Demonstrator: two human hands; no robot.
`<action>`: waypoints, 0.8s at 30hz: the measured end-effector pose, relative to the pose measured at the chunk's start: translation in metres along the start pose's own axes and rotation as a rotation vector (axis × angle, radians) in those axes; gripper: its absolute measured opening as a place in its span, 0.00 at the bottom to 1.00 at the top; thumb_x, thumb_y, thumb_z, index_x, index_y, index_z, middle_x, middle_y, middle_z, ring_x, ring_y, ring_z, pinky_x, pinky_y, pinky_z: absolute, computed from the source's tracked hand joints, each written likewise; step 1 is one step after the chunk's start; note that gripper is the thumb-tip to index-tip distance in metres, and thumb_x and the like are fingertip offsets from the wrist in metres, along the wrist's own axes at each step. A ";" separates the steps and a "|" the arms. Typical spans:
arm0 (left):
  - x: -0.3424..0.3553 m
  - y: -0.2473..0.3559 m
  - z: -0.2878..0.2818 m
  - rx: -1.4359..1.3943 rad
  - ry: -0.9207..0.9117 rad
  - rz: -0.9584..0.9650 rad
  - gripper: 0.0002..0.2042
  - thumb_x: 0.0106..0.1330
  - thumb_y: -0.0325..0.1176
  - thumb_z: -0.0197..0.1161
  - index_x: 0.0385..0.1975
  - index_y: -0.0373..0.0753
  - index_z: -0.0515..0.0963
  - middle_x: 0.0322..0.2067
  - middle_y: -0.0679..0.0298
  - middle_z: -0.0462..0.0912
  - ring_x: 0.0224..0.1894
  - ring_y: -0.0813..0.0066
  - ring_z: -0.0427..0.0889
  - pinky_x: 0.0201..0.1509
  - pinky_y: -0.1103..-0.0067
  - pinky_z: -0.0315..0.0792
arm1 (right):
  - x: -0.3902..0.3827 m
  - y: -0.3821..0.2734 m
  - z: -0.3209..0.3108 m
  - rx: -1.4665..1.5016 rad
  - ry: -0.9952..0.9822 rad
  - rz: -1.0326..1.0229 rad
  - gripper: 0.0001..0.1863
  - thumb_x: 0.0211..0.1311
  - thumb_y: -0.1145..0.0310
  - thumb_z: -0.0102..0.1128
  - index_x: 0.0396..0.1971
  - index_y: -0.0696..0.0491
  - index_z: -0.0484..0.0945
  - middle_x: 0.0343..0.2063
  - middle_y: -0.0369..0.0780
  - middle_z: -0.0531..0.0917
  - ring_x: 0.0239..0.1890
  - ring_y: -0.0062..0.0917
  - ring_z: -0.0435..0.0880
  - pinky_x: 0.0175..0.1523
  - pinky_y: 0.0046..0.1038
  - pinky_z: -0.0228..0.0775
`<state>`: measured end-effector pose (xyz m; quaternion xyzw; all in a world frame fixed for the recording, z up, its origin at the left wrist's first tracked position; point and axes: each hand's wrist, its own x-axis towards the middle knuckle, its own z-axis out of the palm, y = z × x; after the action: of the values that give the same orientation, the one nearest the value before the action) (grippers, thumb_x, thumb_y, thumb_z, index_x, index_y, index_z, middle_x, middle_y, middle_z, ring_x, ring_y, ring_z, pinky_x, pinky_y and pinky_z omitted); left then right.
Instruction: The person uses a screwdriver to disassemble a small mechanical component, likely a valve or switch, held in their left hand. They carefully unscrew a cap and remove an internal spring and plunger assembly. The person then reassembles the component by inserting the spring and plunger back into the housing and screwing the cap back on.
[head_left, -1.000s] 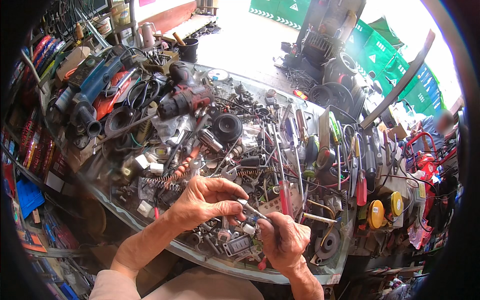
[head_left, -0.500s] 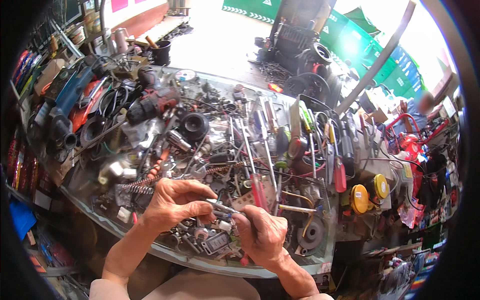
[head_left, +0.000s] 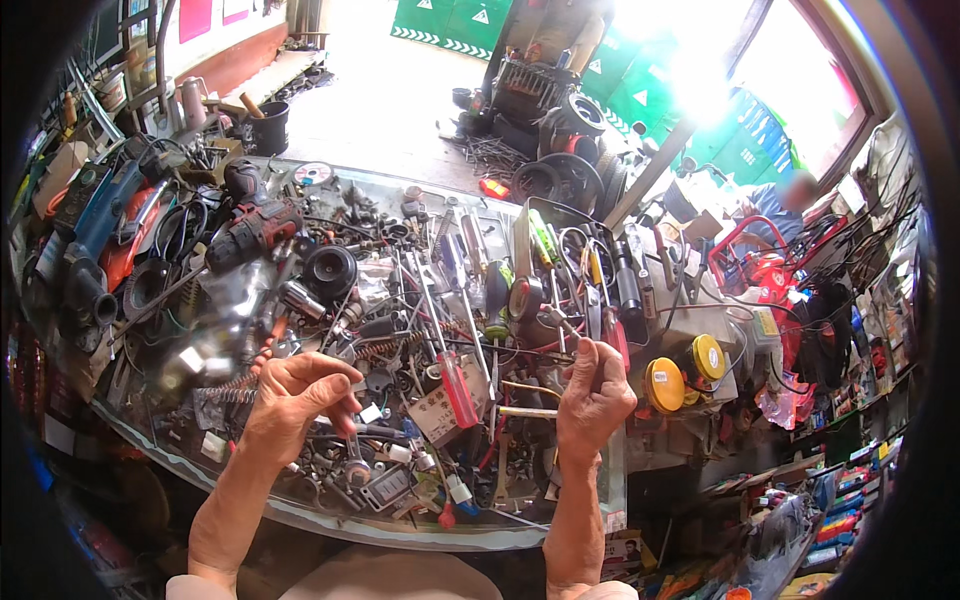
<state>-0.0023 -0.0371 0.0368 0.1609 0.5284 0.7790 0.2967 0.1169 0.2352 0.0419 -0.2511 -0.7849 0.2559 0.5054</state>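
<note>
— What has the right hand [head_left: 592, 395] got?
— Fingers closed round a thin dark metal tool [head_left: 560, 322], raised above the cluttered tabletop [head_left: 560, 520].
— The left hand [head_left: 296, 392]?
— Half-curled, holding nothing I can make out

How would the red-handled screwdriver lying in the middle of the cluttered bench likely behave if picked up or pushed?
The red-handled screwdriver looks stiff: its metal shaft runs straight. Probably fairly light for its length, with the weight toward its thick handle. Pushed, it would more likely snag than roll, since it lies among springs and loose metal parts on the glass bench top. Its clear plastic handle may be somewhat slick.
</note>
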 end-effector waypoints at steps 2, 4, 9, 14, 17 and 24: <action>0.000 0.000 -0.002 0.010 -0.009 0.000 0.10 0.65 0.31 0.61 0.37 0.29 0.79 0.24 0.56 0.82 0.21 0.72 0.83 0.24 0.80 0.79 | -0.001 0.001 0.001 -0.016 -0.009 -0.003 0.07 0.64 0.69 0.61 0.29 0.58 0.78 0.14 0.37 0.75 0.15 0.17 0.74 0.20 0.22 0.63; 0.000 0.000 0.001 0.012 0.007 0.015 0.11 0.66 0.33 0.62 0.32 0.29 0.80 0.21 0.59 0.81 0.16 0.79 0.79 0.16 0.85 0.72 | -0.002 0.003 0.003 -0.013 -0.020 -0.016 0.07 0.63 0.69 0.61 0.30 0.58 0.79 0.14 0.37 0.75 0.15 0.17 0.73 0.21 0.22 0.64; -0.006 0.006 -0.003 0.130 0.014 0.001 0.12 0.66 0.35 0.62 0.25 0.33 0.80 0.18 0.67 0.80 0.10 0.89 0.70 0.09 0.90 0.58 | -0.015 -0.024 0.005 0.146 -0.328 -0.128 0.06 0.60 0.71 0.64 0.30 0.57 0.79 0.15 0.39 0.76 0.14 0.23 0.73 0.22 0.24 0.65; -0.006 0.006 0.000 0.116 -0.001 0.008 0.09 0.64 0.34 0.65 0.30 0.34 0.81 0.16 0.68 0.78 0.13 0.88 0.70 0.14 0.89 0.63 | -0.037 -0.047 0.014 0.099 -0.511 -0.477 0.08 0.56 0.70 0.67 0.31 0.55 0.77 0.16 0.39 0.77 0.13 0.28 0.74 0.19 0.28 0.64; -0.005 0.005 -0.002 0.100 0.000 -0.020 0.09 0.64 0.35 0.65 0.33 0.34 0.80 0.17 0.67 0.79 0.14 0.88 0.72 0.16 0.89 0.64 | -0.043 -0.056 0.012 -0.055 -0.690 -0.505 0.08 0.53 0.71 0.69 0.28 0.55 0.79 0.17 0.39 0.79 0.15 0.28 0.78 0.22 0.26 0.68; -0.003 0.002 -0.001 0.035 -0.026 -0.044 0.09 0.65 0.35 0.64 0.32 0.35 0.81 0.18 0.67 0.79 0.15 0.87 0.74 0.16 0.89 0.68 | 0.000 -0.085 0.038 0.007 -0.787 -0.482 0.11 0.58 0.61 0.66 0.28 0.54 0.79 0.19 0.40 0.79 0.16 0.30 0.78 0.23 0.30 0.69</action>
<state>-0.0009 -0.0400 0.0381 0.1646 0.5416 0.7606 0.3179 0.0706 0.1663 0.0838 0.0566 -0.9522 0.2096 0.2147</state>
